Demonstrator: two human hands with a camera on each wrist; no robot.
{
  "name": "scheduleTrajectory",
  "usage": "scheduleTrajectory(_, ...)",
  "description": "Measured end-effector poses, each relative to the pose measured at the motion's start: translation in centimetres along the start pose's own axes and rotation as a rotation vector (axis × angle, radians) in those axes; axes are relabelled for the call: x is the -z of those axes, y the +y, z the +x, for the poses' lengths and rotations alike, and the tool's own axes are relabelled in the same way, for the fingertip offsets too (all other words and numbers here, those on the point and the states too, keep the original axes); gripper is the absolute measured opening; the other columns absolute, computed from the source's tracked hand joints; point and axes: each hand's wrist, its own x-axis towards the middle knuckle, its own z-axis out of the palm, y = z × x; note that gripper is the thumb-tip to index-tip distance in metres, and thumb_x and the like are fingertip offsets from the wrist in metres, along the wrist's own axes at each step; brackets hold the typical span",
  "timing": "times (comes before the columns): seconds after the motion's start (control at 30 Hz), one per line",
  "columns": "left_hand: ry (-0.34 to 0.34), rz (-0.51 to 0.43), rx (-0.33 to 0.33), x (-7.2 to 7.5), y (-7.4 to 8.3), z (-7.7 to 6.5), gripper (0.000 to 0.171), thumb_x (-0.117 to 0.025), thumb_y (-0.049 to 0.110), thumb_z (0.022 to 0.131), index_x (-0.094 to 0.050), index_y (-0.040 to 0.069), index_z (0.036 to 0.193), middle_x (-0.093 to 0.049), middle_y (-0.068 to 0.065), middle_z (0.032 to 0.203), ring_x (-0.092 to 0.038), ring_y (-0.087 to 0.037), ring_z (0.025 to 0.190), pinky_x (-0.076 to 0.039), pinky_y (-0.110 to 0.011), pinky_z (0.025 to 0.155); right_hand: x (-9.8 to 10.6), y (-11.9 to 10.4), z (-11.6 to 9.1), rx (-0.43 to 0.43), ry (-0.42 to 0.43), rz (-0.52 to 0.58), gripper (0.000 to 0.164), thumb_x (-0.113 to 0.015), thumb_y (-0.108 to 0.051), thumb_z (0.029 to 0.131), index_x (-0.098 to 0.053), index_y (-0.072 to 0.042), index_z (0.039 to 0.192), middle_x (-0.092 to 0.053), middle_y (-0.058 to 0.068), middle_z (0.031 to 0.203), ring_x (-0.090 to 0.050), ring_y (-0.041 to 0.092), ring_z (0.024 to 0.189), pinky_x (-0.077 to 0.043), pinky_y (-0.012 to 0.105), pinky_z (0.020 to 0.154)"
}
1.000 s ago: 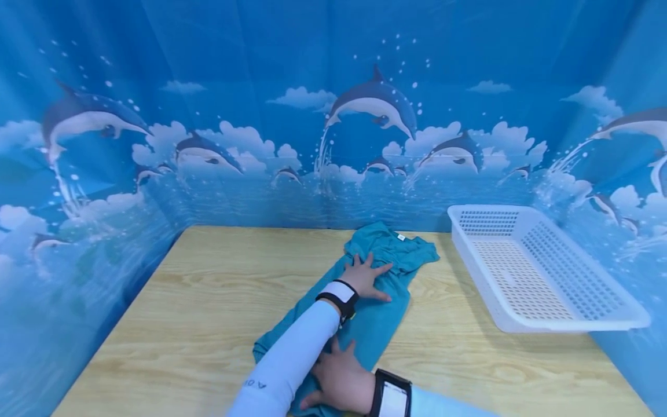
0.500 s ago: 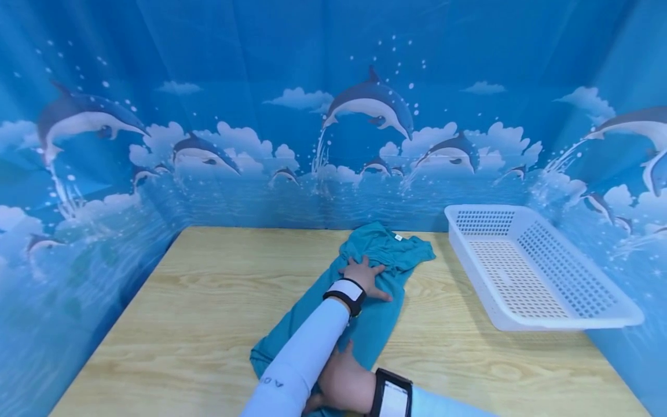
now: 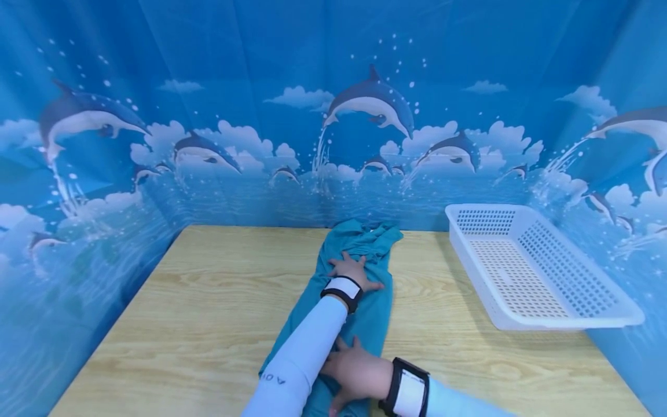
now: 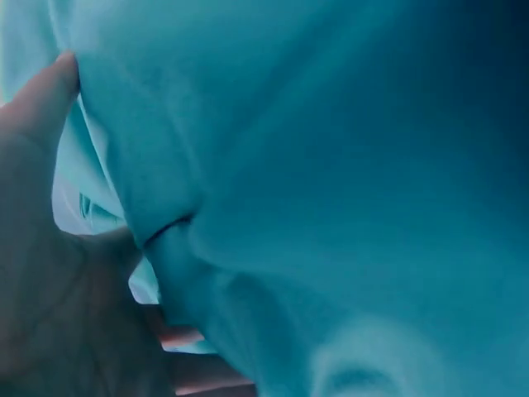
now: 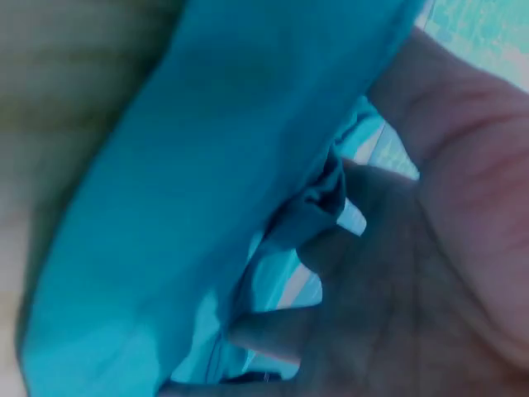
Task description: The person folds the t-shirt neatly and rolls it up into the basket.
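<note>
A teal T-shirt (image 3: 377, 315), narrow as if folded lengthwise, lies along the table with its bunched collar end at the back edge. My left hand (image 3: 354, 273) rests palm down on its upper part, fingers spread. Nearer to me, my right hand (image 3: 361, 373) presses on the lower part, also with fingers apart. The left forearm crosses over the shirt and hides part of its left side. In the left wrist view the cloth (image 4: 331, 207) fills most of the picture beside the palm; in the right wrist view the fabric (image 5: 182, 190) runs along the fingers.
A white plastic basket (image 3: 478, 281) with perforated walls stands at the right of the wooden table (image 3: 208, 301). A blue curtain (image 3: 250, 116) printed with dolphins surrounds the table's back and sides.
The shirt's collar end has swung left, so the shirt lies straighter away from me. My left hand has shifted slightly left with it, and the right hand slightly right.
</note>
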Motion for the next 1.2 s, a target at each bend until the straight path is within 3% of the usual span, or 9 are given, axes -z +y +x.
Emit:
scheduleTrajectory(0.27, -0.012, -0.002, 0.101, -0.4, -0.3, 0.6, 0.101, -0.041, 0.087, 0.071, -0.014, 0.035, 0.152, -0.013, -0.020, 0.157, -0.024, -0.051, 0.137, -0.050, -0.055, 0.090, 1.2, 1.0, -1.3, 0.015, -0.120, -0.024, 0.089, -0.084, -0.036, 0.064, -0.041, -0.036, 0.143, -0.039, -0.011, 0.148, -0.027, 0.038, 0.141, -0.037, 0.067, 0.096)
scheduleTrajectory(0.5, -0.017, 0.014, 0.156, 0.1, -0.2, 0.1, 0.096, -0.039, 0.085, 0.076, -0.014, 0.033, 0.153, -0.016, -0.019, 0.157, -0.027, -0.048, 0.137, -0.048, -0.053, 0.094, 1.4, 1.7, -2.2, 0.052, -0.149, -0.043, 0.097, -0.085, -0.028, 0.064, -0.034, -0.040, 0.145, -0.031, -0.010, 0.153, -0.020, 0.035, 0.144, -0.036, 0.066, 0.099)
scheduleTrajectory(0.6, -0.032, 0.062, 0.168, -0.5, -0.1, 1.2, 0.098, -0.035, 0.087, 0.074, -0.012, 0.033, 0.153, -0.016, -0.020, 0.157, -0.029, -0.049, 0.136, -0.049, -0.054, 0.092, 1.3, 2.0, -2.4, 0.054, -0.167, -0.045, 0.098, -0.085, -0.026, 0.065, -0.032, -0.041, 0.146, -0.029, -0.010, 0.154, -0.018, 0.034, 0.145, -0.035, 0.065, 0.100)
scheduleTrajectory(0.63, -0.017, 0.086, 0.179, -1.3, 0.0, 2.2, 0.100, -0.031, 0.091, 0.071, -0.010, 0.037, 0.152, -0.016, -0.021, 0.157, -0.030, -0.050, 0.135, -0.050, -0.055, 0.090, 1.3, 2.0, -2.5, 0.054, -0.175, -0.048, 0.098, -0.085, -0.026, 0.066, -0.031, -0.041, 0.146, -0.028, -0.010, 0.154, -0.018, 0.034, 0.145, -0.035, 0.064, 0.101)
scheduleTrajectory(0.73, 0.006, 0.131, 0.173, -2.0, 0.1, 3.1, 0.104, -0.027, 0.095, 0.066, -0.010, 0.038, 0.152, -0.019, -0.021, 0.156, -0.034, -0.052, 0.132, -0.052, -0.057, 0.081, 1.4, 2.1, -2.6, 0.053, -0.195, -0.042, 0.099, -0.084, -0.025, 0.067, -0.029, -0.040, 0.147, -0.026, -0.010, 0.155, -0.016, 0.035, 0.145, -0.035, 0.063, 0.102)
scheduleTrajectory(0.83, 0.049, 0.147, 0.142, -2.4, -0.3, 3.1, 0.106, -0.021, 0.096, 0.064, -0.011, 0.039, 0.152, -0.022, -0.023, 0.154, -0.038, -0.053, 0.129, -0.054, -0.056, 0.074, 1.5, 2.2, -2.6, 0.067, -0.203, -0.038, 0.100, -0.084, -0.024, 0.067, -0.028, -0.040, 0.148, -0.022, -0.010, 0.157, -0.015, 0.036, 0.145, -0.034, 0.063, 0.102)
scheduleTrajectory(0.93, 0.036, 0.081, 0.072, -1.4, -1.2, 1.8, 0.100, -0.024, 0.091, 0.072, -0.014, 0.034, 0.152, -0.023, -0.023, 0.154, -0.038, -0.050, 0.130, -0.054, -0.054, 0.076, 1.5, 2.2, -2.6, 0.086, -0.205, -0.030, 0.101, -0.084, -0.021, 0.067, -0.027, -0.040, 0.148, -0.018, -0.010, 0.158, -0.014, 0.037, 0.145, -0.034, 0.064, 0.102)
scheduleTrajectory(1.07, 0.007, -0.072, -0.063, 0.1, -3.1, -0.4, 0.086, -0.029, 0.077, 0.086, -0.015, 0.027, 0.153, -0.019, -0.026, 0.154, -0.037, -0.047, 0.132, -0.047, -0.053, 0.095, 1.5, 2.1, -2.9, 0.105, -0.172, -0.020, 0.102, -0.084, -0.018, 0.067, -0.026, -0.041, 0.148, -0.015, -0.008, 0.159, -0.014, 0.039, 0.144, -0.033, 0.068, 0.100)
scheduleTrajectory(1.2, 0.070, -0.170, -0.251, 1.1, -5.5, -3.3, 0.072, -0.038, 0.060, 0.095, -0.022, 0.019, 0.152, -0.021, -0.027, 0.153, -0.033, -0.045, 0.136, -0.033, -0.051, 0.109, 1.3, 2.2, -3.7, 0.121, -0.089, -0.015, 0.102, -0.084, -0.016, 0.067, -0.027, -0.039, 0.148, -0.018, -0.003, 0.159, -0.016, 0.042, 0.143, -0.031, 0.071, 0.098)
